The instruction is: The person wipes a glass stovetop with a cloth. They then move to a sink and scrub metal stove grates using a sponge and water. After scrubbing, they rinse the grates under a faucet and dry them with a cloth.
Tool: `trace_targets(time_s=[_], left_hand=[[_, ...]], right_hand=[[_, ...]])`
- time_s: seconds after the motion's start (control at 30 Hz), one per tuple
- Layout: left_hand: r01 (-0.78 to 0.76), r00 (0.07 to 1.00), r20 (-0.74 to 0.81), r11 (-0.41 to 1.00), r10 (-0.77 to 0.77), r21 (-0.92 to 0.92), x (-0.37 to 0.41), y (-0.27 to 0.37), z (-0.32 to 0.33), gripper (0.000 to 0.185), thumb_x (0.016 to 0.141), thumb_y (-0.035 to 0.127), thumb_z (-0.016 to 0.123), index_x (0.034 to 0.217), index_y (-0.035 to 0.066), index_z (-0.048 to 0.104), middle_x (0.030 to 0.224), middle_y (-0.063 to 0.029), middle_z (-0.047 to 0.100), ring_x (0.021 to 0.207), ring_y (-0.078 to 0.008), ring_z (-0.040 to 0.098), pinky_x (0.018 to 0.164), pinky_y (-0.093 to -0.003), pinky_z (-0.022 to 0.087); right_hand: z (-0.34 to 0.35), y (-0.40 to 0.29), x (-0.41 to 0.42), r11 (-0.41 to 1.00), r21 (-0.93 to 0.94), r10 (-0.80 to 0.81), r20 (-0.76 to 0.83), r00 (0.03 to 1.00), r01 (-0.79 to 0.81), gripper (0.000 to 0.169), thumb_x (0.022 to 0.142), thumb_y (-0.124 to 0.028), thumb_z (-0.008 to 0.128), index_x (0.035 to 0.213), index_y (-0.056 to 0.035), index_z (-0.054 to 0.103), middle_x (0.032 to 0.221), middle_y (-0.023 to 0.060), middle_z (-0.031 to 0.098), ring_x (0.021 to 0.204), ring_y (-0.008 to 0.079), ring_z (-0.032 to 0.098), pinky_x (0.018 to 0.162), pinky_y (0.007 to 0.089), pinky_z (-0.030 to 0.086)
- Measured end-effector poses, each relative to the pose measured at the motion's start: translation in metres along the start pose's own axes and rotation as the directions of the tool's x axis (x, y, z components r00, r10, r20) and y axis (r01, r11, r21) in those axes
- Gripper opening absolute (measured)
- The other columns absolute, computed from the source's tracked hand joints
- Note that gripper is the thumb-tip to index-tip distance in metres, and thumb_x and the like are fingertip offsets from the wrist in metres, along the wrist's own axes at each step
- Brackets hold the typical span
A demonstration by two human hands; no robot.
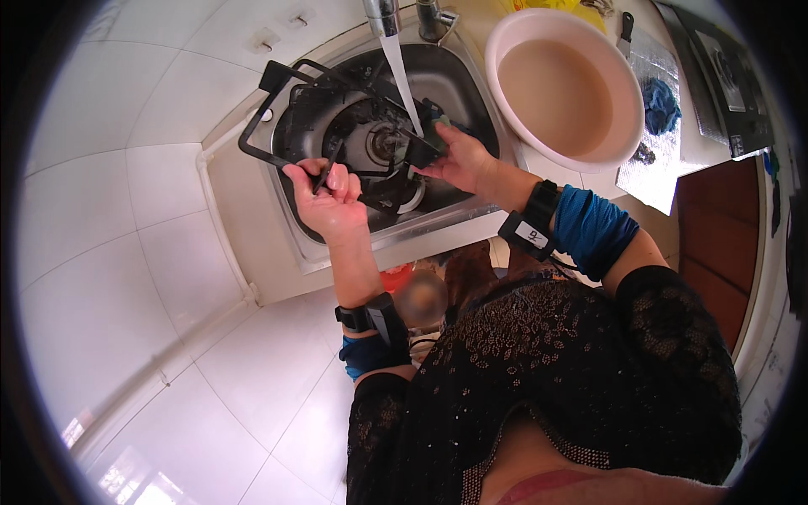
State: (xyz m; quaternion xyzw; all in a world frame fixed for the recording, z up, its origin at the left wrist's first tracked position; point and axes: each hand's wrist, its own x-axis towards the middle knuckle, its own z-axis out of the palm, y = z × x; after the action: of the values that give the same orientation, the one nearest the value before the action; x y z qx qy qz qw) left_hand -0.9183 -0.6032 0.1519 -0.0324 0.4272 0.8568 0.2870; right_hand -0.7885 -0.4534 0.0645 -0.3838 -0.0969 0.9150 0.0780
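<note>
My left hand [331, 199] grips a bar of a black metal pan support from a gas stove [268, 79], tilted over the left side of the stainless steel sink [451, 82]. Against the grate's right end, my right hand [464, 158] presses a dark green scouring pad [442, 123], partly hidden by the fingers. A stream of water [401, 76] runs from the chrome tap [382, 19] onto the grate near the pad. More dark bars [388, 202] show low in the sink; whether they belong to the same grate I cannot tell.
A pale pink basin [495, 82] of cloudy water stands right of the sink. Beyond it lie a foil sheet [653, 170], a crumpled blue cloth [659, 107], a black-handled tool [626, 28] and a dark stove panel [710, 69]. White tiled wall [167, 95] borders the left side.
</note>
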Motion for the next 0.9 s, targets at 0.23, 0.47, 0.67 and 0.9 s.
trace_targets(time_s=[0.23,0.47,0.67,0.9], left_hand=[[0.122,0.992,0.038,0.991,-0.121,-0.045,0.005,-0.013,-0.012,0.043,0.098,0.050,0.042,0.076,0.013,0.045,0.057,0.0010,0.039,0.044,-0.0104,0.025,0.041,-0.0265,0.016],[0.127,0.956,0.248,0.984,-0.155,0.123,-0.002,-0.002,-0.061,0.041,0.100,0.046,0.039,0.106,0.009,0.055,0.090,-0.0093,0.055,0.077,-0.0207,0.051,0.072,-0.0345,0.042],[-0.394,0.877,0.197,0.422,0.438,0.816,0.025,0.066,-0.061,0.039,0.097,0.034,0.051,0.123,0.004,0.051,0.125,-0.0126,0.053,0.112,-0.0267,0.053,0.096,-0.0420,0.042],[-0.745,0.624,0.767,-0.410,-0.150,0.527,0.051,0.065,0.048,0.047,0.088,0.036,0.063,0.123,0.005,0.054,0.109,-0.0191,0.062,0.104,-0.0356,0.057,0.090,-0.0395,0.045]], right_hand=[[-0.009,0.000,0.009,0.996,-0.085,-0.018,-0.063,0.998,0.013,0.032,0.086,-0.008,0.066,0.114,-0.0047,0.050,0.100,0.0115,0.063,0.085,0.0241,0.066,0.074,0.0459,0.055],[-0.014,-0.002,0.000,0.958,-0.260,-0.148,-0.094,0.985,0.119,0.059,0.079,0.010,0.056,0.122,-0.0120,0.023,0.108,0.0171,0.050,0.076,0.0290,0.062,0.058,0.0423,0.056],[-0.010,-0.012,-0.006,0.834,-0.417,-0.365,0.075,0.928,0.362,0.059,0.070,0.015,0.057,0.118,-0.0082,0.031,0.101,0.0146,0.053,0.081,0.0243,0.059,0.061,0.0366,0.053],[0.006,-0.014,-0.011,0.572,-0.602,-0.496,0.287,0.820,0.557,0.054,0.070,0.017,0.054,0.116,-0.0076,0.038,0.101,0.0059,0.055,0.088,0.0176,0.059,0.073,0.0296,0.051]])
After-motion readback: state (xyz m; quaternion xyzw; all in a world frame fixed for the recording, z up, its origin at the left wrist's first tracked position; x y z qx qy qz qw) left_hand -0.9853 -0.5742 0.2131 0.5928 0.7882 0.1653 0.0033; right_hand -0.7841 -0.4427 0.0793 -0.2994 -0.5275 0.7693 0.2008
